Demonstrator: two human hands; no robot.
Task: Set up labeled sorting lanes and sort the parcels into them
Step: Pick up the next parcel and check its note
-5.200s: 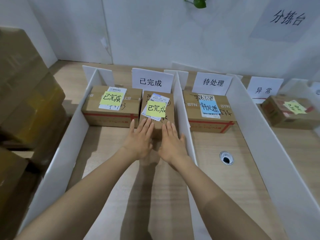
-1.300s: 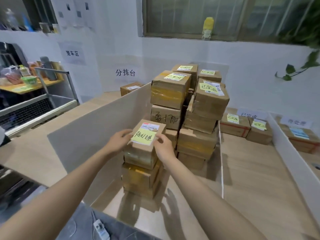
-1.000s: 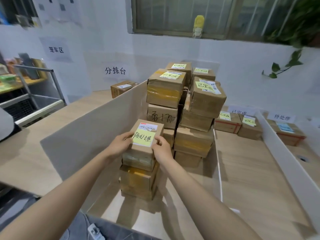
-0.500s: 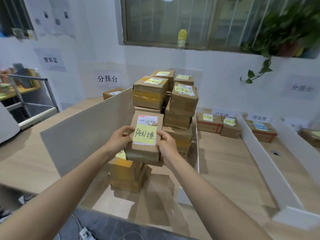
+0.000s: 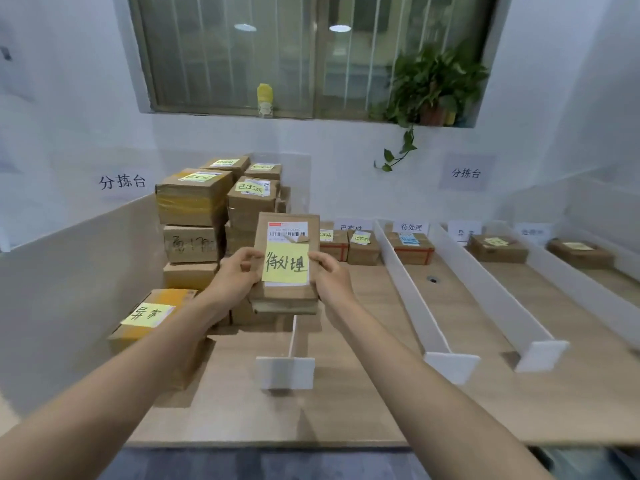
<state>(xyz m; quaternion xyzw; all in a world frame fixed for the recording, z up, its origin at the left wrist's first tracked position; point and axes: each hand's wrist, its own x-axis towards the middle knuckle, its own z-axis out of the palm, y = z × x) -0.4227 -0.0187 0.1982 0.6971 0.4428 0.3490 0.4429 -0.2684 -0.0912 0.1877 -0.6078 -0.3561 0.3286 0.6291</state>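
Both hands up at chest height, left hand [image 5: 232,276] and right hand [image 5: 331,279] each gripping one side of a small cardboard parcel [image 5: 286,260], fingers wrapped round its edges, top face tilted toward the camera. Held in the air above the near end of the first white divider [image 5: 290,344], touching nothing else. Yellow sticky note [image 5: 285,263] on it, handwritten, reads 待处理; printed shipping label with a barcode just above, too small to read.

Left of the parcel, a tall stack of boxes [image 5: 207,216] crowded against a grey side panel [image 5: 65,292], hardly any spare room there. Low box [image 5: 152,327] at near left with a yellow note reading 异常. Top of the stack: a note looking like 已完成, others blurred.

Right side much more open: long bare stretches of wooden table [image 5: 460,306] between the white dividers, all free from the near edge up to the boxes parked at the far end. Lane signs at the far wall: 已完成 [image 5: 351,227] partly hidden, 待处理 [image 5: 411,226], 异常 [image 5: 465,232], a fourth too blurry to read. One box [image 5: 410,247] with a blue note under the 待处理 sign.

Wall signs [image 5: 122,182] reading 分拣台, left and right.
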